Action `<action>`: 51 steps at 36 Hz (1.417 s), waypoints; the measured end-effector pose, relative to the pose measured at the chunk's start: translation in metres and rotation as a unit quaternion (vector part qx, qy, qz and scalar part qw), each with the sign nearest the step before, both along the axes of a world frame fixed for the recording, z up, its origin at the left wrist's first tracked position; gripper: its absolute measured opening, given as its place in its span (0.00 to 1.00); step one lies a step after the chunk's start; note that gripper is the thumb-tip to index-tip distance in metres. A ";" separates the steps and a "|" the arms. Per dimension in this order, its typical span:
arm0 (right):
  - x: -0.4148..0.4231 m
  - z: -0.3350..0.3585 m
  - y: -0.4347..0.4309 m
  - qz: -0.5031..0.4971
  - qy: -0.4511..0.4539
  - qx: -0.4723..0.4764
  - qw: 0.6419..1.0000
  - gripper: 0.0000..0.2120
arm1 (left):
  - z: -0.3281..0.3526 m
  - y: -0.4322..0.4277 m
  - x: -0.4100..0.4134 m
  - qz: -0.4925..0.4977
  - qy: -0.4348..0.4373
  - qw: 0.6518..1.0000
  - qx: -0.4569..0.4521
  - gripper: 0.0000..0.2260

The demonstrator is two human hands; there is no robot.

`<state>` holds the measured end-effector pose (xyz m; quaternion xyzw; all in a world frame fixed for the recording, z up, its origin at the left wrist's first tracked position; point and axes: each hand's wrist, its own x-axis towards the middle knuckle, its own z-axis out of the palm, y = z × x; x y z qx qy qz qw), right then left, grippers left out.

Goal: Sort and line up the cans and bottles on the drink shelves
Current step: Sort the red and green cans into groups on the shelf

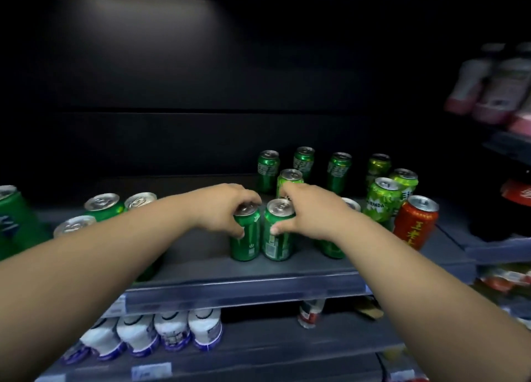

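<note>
Two dark green cans stand side by side on the grey shelf (244, 292) near its front edge. My left hand (227, 206) grips the left green can (245, 240) from above, fingers curled over its top. My right hand (310, 212) grips the right green can (277, 238), thumb on its front and fingers over its rim. Behind them stand several more green cans (267, 170), some lime-green Mirinda cans (382, 199) and one red can (415, 222) at the right. A further group of green cans (102, 206) stands at the left, partly hidden by my left arm.
White-capped bottles (169, 331) fill the lower shelf at the left, with a small can (310, 312) further right. A dark cola bottle (514, 206) and pink bottles (494, 85) stand on the neighbouring shelves at the right. The shelf's back wall is dark.
</note>
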<state>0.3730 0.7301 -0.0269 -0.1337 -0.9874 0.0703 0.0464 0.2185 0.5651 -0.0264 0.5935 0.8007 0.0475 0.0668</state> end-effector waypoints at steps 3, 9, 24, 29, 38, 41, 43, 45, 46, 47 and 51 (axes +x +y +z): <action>0.000 0.002 0.007 0.031 -0.010 -0.047 0.998 0.47 | 0.000 -0.001 0.005 0.026 0.000 1.000 0.002 0.34; 0.001 0.001 0.014 0.049 -0.026 -0.037 0.998 0.45 | -0.002 -0.003 0.011 0.056 -0.006 0.998 0.008 0.34; -0.003 0.010 0.029 0.038 -0.016 -0.005 0.999 0.38 | 0.018 -0.005 0.011 0.132 0.106 0.983 -0.078 0.30; -0.002 0.007 0.027 0.105 -0.062 -0.110 0.986 0.41 | 0.023 -0.008 0.006 0.065 -0.012 0.995 -0.080 0.32; -0.010 0.003 0.006 0.088 -0.051 -0.121 0.987 0.38 | 0.031 -0.022 -0.022 0.041 -0.033 0.994 -0.095 0.31; -0.021 0.001 -0.007 0.086 -0.044 -0.121 0.988 0.37 | 0.034 -0.035 -0.034 0.041 -0.021 0.993 -0.104 0.30; -0.029 0.001 -0.018 0.087 -0.040 -0.114 0.989 0.35 | 0.036 -0.045 -0.043 0.042 -0.018 0.993 -0.113 0.30; -0.038 -0.001 -0.029 0.089 -0.036 -0.117 0.989 0.35 | 0.038 -0.055 -0.053 0.046 -0.009 0.991 -0.124 0.31; -0.042 -0.002 -0.035 0.090 -0.034 -0.120 0.988 0.35 | 0.038 -0.060 -0.058 0.047 -0.005 0.991 -0.129 0.31; -0.047 -0.004 -0.041 0.091 -0.032 -0.124 0.988 0.35 | 0.038 -0.064 -0.064 0.046 -0.002 0.990 -0.130 0.31; -0.060 -0.009 -0.064 0.083 -0.015 -0.158 0.984 0.35 | 0.035 -0.080 -0.080 0.047 -0.002 0.991 -0.124 0.31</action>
